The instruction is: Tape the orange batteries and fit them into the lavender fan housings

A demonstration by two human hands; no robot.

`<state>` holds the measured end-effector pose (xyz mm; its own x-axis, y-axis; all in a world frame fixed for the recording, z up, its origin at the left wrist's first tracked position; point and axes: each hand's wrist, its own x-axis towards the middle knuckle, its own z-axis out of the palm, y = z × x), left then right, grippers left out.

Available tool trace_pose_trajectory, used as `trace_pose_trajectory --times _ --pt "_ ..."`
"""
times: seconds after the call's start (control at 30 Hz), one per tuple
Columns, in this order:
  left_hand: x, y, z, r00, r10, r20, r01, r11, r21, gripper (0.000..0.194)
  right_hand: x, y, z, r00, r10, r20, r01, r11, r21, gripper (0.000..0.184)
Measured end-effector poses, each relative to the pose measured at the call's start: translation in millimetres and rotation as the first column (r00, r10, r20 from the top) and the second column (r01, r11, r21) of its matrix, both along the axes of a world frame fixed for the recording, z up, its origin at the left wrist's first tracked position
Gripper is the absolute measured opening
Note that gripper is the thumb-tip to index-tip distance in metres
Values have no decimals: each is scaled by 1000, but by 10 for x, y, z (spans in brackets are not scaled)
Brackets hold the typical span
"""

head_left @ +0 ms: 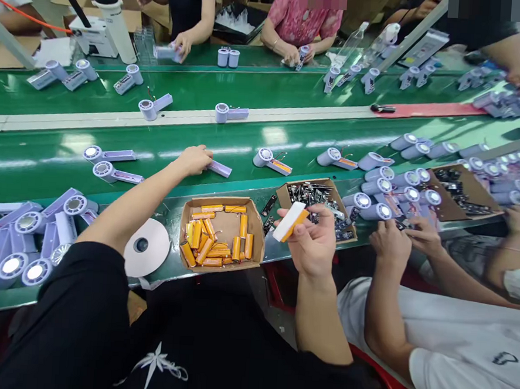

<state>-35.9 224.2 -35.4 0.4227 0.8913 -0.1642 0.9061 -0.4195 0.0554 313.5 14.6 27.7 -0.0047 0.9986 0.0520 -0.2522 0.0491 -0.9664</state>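
My left hand reaches across to the green conveyor belt and grips a lilac handheld fan. The fan's open handle sticks out to the right of my fingers, and its round head is hidden beneath them. Between the fingers and thumb of my right hand, raised in front of me, is an orange battery with a white strip along one side. A cardboard tray of orange batteries lies between my arms. Left of it is a white tape roll.
Several open lilac fans lie along the belt. More fans are heaped at left. A box of small circuit boards stands beyond my right hand. A co-worker's hands work close on the right; other people sit opposite.
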Motion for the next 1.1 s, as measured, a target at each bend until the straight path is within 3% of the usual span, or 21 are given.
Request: trace_pose_trajectory --times 0.13,0.37,0.57,0.87,1.0,1.1 --pt "-220 -168 -44 979 -206 -9 205 978 -42 34 -188 291 53 995 92 40 -93 995 34 69" --pt "-159 -205 -79 952 -306 -17 303 947 -105 49 -705 827 -37 941 326 93 -330 944 26 64" --pt "-15 -123 -120 984 -170 51 174 980 -101 38 -774 997 -265 925 348 155 -349 937 -16 67" --pt "118 19 -99 988 -99 117 120 974 -190 35 -731 1190 -423 909 364 203 -368 930 -21 68" --pt "185 162 23 989 -48 140 81 965 -247 21 -828 1475 -533 876 346 336 -366 930 -4 60" --pt "212 157 55 986 30 166 5 980 -201 24 -956 1642 -587 778 327 537 -392 920 8 47"
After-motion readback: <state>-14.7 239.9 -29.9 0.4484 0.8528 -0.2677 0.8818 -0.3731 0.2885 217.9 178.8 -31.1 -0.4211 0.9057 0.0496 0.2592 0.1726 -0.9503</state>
